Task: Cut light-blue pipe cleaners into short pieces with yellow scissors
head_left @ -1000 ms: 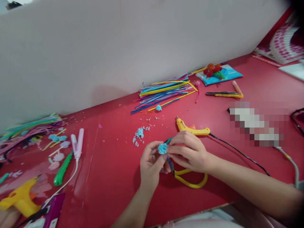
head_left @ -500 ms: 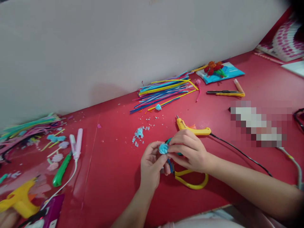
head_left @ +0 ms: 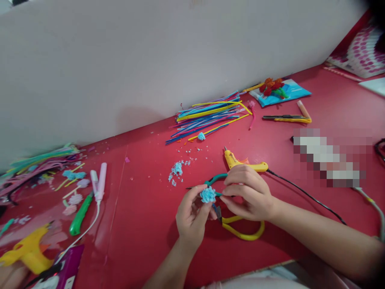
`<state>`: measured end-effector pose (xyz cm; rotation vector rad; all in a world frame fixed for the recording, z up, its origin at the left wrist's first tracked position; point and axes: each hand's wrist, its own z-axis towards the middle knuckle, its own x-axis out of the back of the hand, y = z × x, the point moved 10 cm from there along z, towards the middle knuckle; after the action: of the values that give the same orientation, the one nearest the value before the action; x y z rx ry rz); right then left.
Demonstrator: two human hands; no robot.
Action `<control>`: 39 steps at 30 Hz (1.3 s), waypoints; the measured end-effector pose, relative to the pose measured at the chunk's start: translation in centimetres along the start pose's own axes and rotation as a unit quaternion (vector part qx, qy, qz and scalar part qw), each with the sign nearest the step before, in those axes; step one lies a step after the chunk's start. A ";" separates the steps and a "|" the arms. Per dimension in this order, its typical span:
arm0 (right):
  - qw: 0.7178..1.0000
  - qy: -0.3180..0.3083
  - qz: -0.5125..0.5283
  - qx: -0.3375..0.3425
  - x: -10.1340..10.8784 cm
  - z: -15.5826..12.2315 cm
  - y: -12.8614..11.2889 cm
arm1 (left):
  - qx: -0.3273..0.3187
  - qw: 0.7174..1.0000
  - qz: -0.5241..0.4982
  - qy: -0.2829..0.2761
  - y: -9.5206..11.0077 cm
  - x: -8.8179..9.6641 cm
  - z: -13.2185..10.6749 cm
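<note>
My left hand (head_left: 191, 218) pinches a small light-blue fuzzy flower (head_left: 207, 194) made of pipe cleaner, held above the red table (head_left: 144, 216). A teal pipe-cleaner stem (head_left: 215, 179) curves away from the flower toward the back. My right hand (head_left: 248, 192) is closed, its fingertips pinching the stem right beside the flower. Under my hands lie yellow-handled pliers (head_left: 240, 228). A yellow glue gun (head_left: 245, 163) lies just behind my right hand, its black cord (head_left: 303, 194) running off to the right.
A pile of coloured pipe cleaners (head_left: 207, 116) lies by the grey wall. Blue fluff scraps (head_left: 177, 170) sit left of the glue gun. At left are a green knife (head_left: 78, 214), a pink tool (head_left: 100, 182), another yellow glue gun (head_left: 27, 251) and more pipe cleaners (head_left: 36, 164). Red flowers (head_left: 270, 86) lie on blue paper.
My right hand has drawn back slightly to the right, so the teal stem now shows as a loop behind the flower. The flower has dropped a little lower.
</note>
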<state>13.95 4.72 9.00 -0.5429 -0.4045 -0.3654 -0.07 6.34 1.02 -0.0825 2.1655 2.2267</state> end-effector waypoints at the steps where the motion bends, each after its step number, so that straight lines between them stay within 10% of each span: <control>1: 1.000 -0.004 0.000 0.002 -0.1 0.0 -0.1 | -0.008 1.000 0.005 0.016 0.3 0.2 -0.1; 10: 0.998 -0.040 0.002 0.041 -1.1 -0.5 -1.1 | -0.043 0.997 0.034 0.055 1.4 0.5 -0.4; 39: 0.998 -0.050 -0.022 0.002 -2.3 -0.9 0.5 | 0.130 0.987 -0.093 -0.020 -2.5 -1.1 0.3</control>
<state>12.46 5.10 7.01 -0.5513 -0.5147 -0.3809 1.16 6.72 -1.42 -0.2190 2.2987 1.8196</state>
